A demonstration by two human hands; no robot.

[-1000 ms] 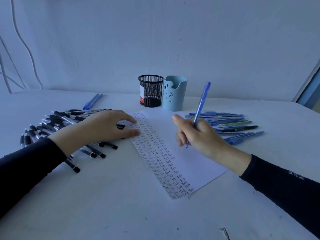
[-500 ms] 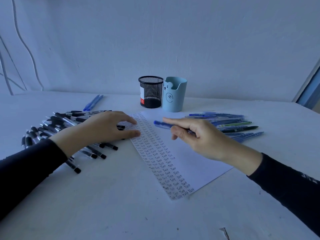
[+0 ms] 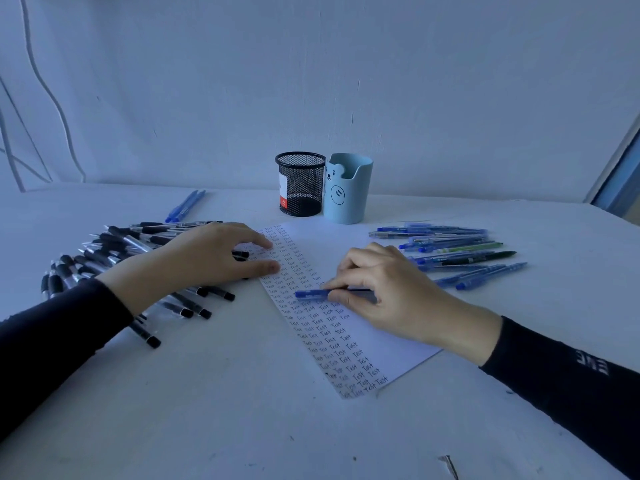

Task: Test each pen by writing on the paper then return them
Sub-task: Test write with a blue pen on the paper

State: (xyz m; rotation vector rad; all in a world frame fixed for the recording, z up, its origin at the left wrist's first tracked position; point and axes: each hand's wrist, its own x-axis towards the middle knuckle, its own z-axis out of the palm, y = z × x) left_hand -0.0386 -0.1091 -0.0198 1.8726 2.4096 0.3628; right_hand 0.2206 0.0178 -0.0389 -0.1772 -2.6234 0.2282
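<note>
Dropped from its upright writing pose of a second ago, the translucent blue plastic pen (image 3: 311, 294) now lies almost level, pinched between thumb and curled fingers of the right hand (image 3: 391, 299). Its free end sticks out to the left of the grip, low over the white sheet of paper (image 3: 349, 242) and its columns of "Test". The left hand (image 3: 207, 261) lies flat with straight fingers, pressing the sheet's far-left edge.

Writing with this pen looks finished, so the step in hand is probably the return. Which pile takes it is unclear. A heap of black-gripped clear pens (image 3: 114, 244) lies well left of the grip, under and beside the left hand. A spread of blue and green pens (image 3: 450, 237) lies just right of it. Beyond the grip stand a black wire-mesh cup (image 3: 300, 183) and a pale blue plastic cup with a bear face (image 3: 348, 192).

The next move calls for carrying the pen clear of the sheet, laying it down without scattering its neighbours, then picking an untested one.
</note>
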